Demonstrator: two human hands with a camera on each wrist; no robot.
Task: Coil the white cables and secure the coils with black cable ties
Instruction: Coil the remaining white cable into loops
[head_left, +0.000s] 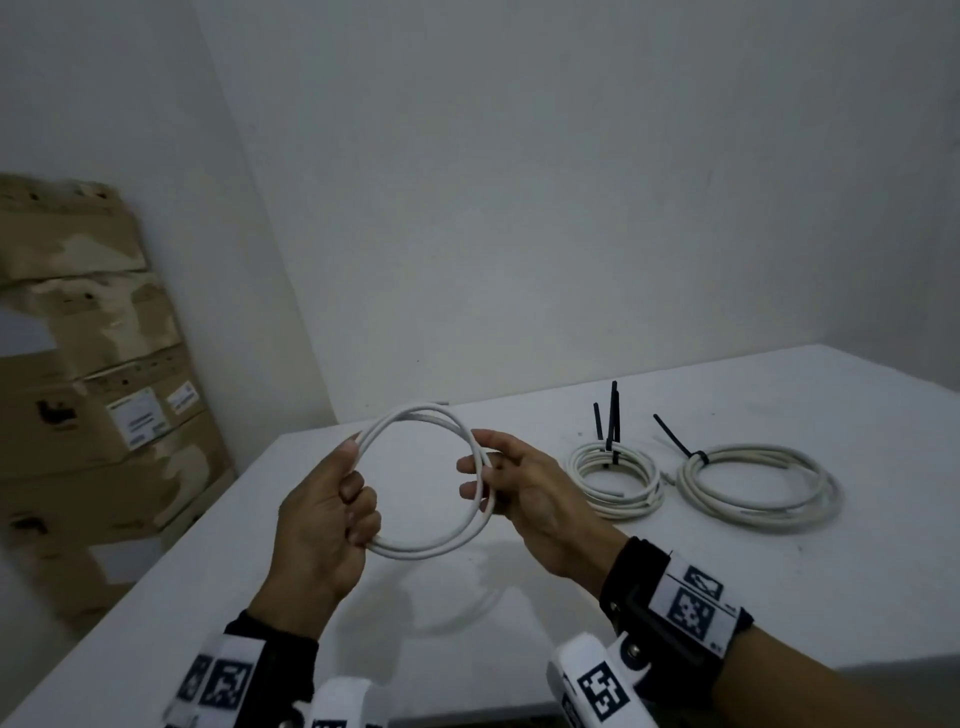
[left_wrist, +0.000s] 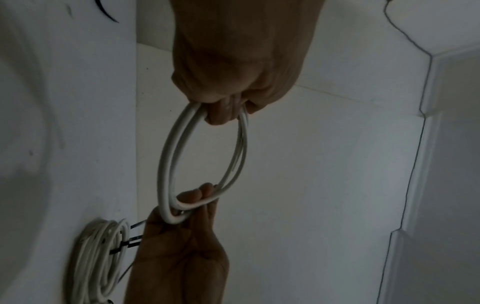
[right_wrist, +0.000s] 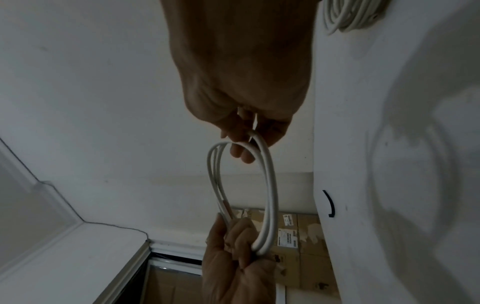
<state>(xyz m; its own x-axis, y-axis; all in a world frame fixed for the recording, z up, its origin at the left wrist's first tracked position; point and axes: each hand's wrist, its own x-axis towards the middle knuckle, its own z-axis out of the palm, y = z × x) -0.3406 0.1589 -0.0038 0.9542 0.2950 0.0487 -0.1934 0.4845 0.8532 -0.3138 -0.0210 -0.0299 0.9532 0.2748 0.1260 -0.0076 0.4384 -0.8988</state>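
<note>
The head view looks forward and down from above the white table (head_left: 779, 571), toward the far wall, taking in both hands at middle range. The left wrist view looks along the left hand (left_wrist: 233, 61) rightward, very close. The right wrist view looks along the right hand (right_wrist: 241, 67) leftward, equally close. All three share the cable loop (head_left: 415, 552) held between the hands.
</note>
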